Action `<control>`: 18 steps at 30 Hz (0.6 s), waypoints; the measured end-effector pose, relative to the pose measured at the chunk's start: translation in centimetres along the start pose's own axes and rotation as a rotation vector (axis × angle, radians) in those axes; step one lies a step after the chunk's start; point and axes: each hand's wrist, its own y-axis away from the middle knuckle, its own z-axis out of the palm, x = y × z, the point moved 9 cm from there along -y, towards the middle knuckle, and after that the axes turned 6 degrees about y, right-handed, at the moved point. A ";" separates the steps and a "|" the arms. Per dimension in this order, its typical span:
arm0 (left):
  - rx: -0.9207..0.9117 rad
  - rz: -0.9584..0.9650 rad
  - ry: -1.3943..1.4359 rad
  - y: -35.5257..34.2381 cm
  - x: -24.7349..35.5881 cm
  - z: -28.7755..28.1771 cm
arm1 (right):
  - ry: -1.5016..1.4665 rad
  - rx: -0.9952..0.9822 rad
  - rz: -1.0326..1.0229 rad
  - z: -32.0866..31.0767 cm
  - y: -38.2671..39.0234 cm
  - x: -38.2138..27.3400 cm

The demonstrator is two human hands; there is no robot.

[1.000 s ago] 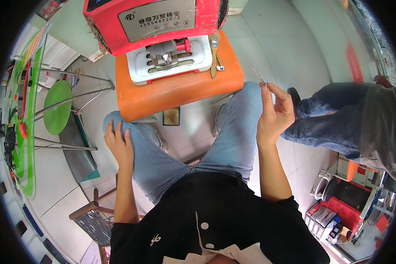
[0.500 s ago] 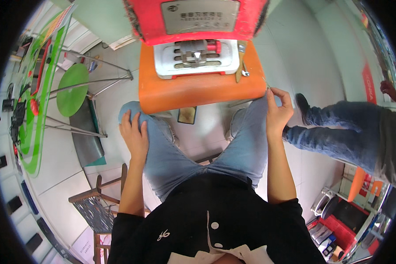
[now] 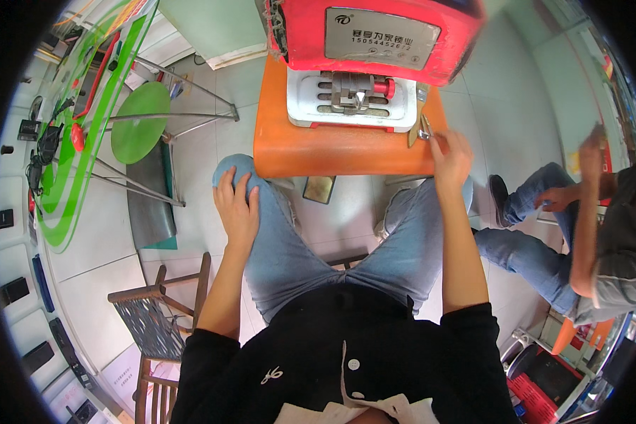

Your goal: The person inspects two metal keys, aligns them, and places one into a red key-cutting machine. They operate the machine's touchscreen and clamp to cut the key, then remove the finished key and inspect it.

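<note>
My left hand (image 3: 237, 210) rests on my left knee, fingers spread over the jeans. My right hand (image 3: 453, 164) is at the right edge of the orange stool (image 3: 346, 155), thumb and forefinger close together. Something thin seems to be at its fingertips, too small to make out. Just left of those fingertips lies a small silver metal piece (image 3: 423, 133), beside a brush (image 3: 416, 121) with a wooden handle. On the stool stands a red machine (image 3: 374, 35) with a white base (image 3: 303, 110) and a metal clamp (image 3: 351, 92) with a red knob.
A green-edged glass table (image 3: 78, 169) and a green round stool (image 3: 140, 121) are at the left. A woven chair (image 3: 148, 321) stands near my left elbow. Another person in jeans (image 3: 526, 258) sits at the right. A dark flat object (image 3: 319, 189) lies under the stool.
The view has turned, shifting the scene to the right. My right hand has moved up to the stool's edge near the silver piece. The other person's arms have come further into view.
</note>
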 end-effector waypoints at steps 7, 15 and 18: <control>-0.023 -0.023 0.008 0.1 -0.2 0.1 | 0.010 -0.016 0.074 -2.8 4.4 3.0; 0.062 -0.129 0.078 -0.1 -2.2 0.0 | 0.075 -0.267 0.401 0.0 8.4 9.5; 0.093 -0.222 0.113 -0.9 -4.5 0.4 | 0.058 -0.306 0.391 0.6 8.2 9.9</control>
